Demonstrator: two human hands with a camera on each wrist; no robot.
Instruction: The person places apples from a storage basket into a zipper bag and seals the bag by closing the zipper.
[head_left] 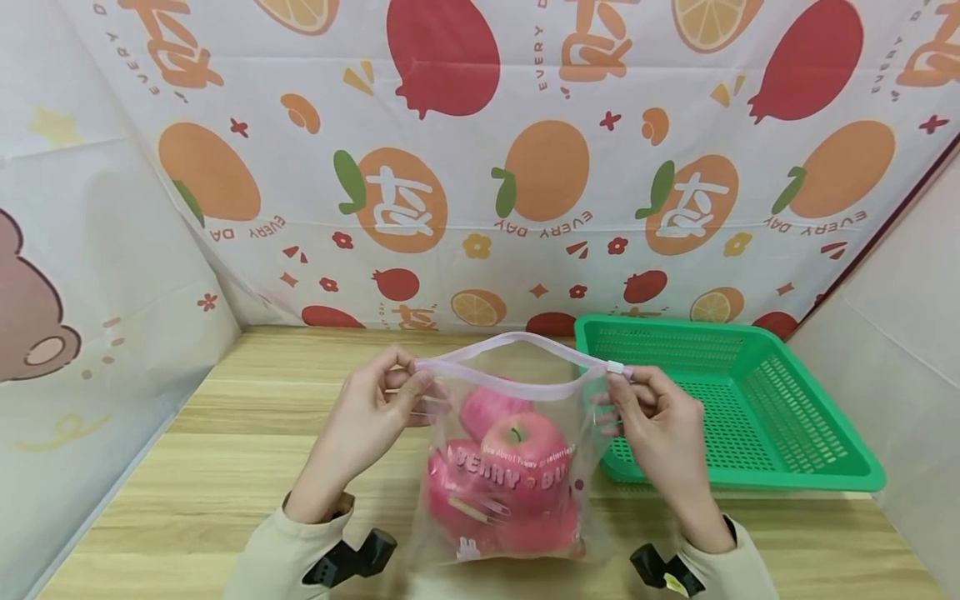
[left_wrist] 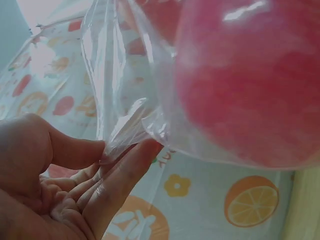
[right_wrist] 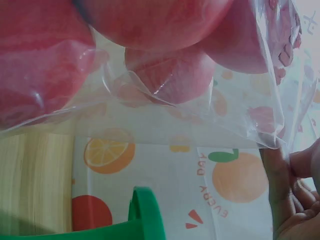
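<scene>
A clear zip bag [head_left: 510, 492] with a pink slider rim stands on the table, its mouth gaping. Inside it sit several red-pink apples [head_left: 525, 442], partly behind printed lettering. My left hand [head_left: 371, 417] pinches the bag's left top corner between thumb and fingers. At the right top corner, beside the white slider [head_left: 615, 367], my right hand [head_left: 663, 433] pinches the rim. In the left wrist view the thumb and fingers [left_wrist: 130, 170] grip clear plastic beside an apple [left_wrist: 250, 85]. The right wrist view shows apples [right_wrist: 170, 75] through the plastic and the right fingers [right_wrist: 280, 185] at its edge.
A green plastic basket [head_left: 787, 479] rests on the wooden table [head_left: 225, 467] to the right, close behind my right hand. A fruit-printed cloth [head_left: 465, 275] hangs at the back, and pale cloth walls stand at both sides.
</scene>
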